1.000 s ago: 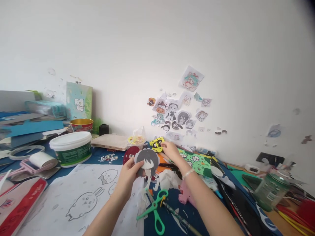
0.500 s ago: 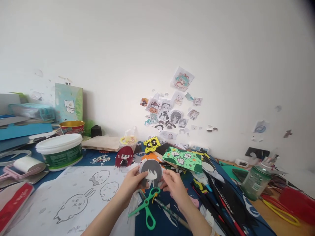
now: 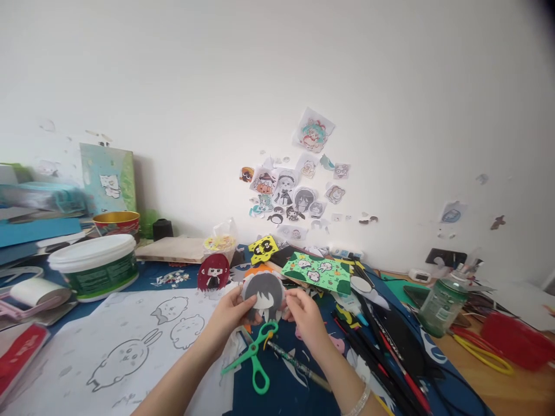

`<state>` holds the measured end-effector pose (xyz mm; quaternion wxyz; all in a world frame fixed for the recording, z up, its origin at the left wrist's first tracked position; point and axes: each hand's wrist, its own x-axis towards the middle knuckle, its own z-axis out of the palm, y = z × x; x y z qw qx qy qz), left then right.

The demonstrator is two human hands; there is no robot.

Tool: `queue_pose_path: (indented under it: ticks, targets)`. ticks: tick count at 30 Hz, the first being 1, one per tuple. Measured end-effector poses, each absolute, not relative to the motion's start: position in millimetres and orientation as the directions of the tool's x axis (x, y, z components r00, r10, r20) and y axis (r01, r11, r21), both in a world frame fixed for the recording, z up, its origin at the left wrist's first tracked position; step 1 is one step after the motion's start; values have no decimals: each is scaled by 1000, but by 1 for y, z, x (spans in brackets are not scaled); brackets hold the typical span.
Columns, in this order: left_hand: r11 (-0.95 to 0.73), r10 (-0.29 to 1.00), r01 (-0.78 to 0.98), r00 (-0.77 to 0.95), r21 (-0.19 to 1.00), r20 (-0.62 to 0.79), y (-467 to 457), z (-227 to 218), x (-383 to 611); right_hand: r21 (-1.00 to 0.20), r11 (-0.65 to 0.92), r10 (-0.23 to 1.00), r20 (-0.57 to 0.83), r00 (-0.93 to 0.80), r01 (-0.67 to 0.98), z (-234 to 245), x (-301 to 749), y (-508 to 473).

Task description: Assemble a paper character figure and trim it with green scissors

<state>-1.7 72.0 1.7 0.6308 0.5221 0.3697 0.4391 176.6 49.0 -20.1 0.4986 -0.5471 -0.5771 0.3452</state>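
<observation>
A round paper cutout (image 3: 265, 293) of a grey-haired cartoon figure is held upright between my two hands. My left hand (image 3: 236, 306) pinches its left edge, thumb on the front. At the right edge, my right hand (image 3: 301, 307) grips with closed fingertips. Just below the cutout lie green scissors (image 3: 255, 359) with their handles apart, on the blue cloth. Behind my left hand is a dark red cutout figure (image 3: 213, 273). A patterned stick (image 3: 299, 365) lies under my right wrist.
Line drawings cover a large white sheet (image 3: 125, 352) on the left, by a white-lidded tub (image 3: 93, 267). A green decorated card (image 3: 316, 273) lies beyond my hands. Dark pens (image 3: 377, 358) and a glass jar (image 3: 443, 306) stand or lie at right. Drawings (image 3: 285, 188) hang on the wall.
The camera view has shifted slightly, so the surroundings sit a little further left. The cutout stays between both hands, with its pose nearly the same.
</observation>
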Motion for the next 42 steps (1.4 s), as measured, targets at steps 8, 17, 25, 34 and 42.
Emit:
queue_pose_path:
  ticks: [8,17,25,34,42]
  targets:
    - [-56,988,-301,117,952,96,77,10,-17,-367,381,917,271,-294,849,-20,148,19]
    - [-22,989,-417,124,909,81,82,8,-19,-253,492,869,202,-452,833,-21,153,14]
    - [-8,984,-493,149,870,93,83,14,-26,-19,568,807,212,-551,823,-25,151,21]
    - [-73,996,-559,5,826,92,87,19,-30,19,607,770,232,-594,794,-30,155,29]
    - [-131,991,-594,-81,794,103,88,26,-40,-313,567,816,345,-465,762,2,186,29]
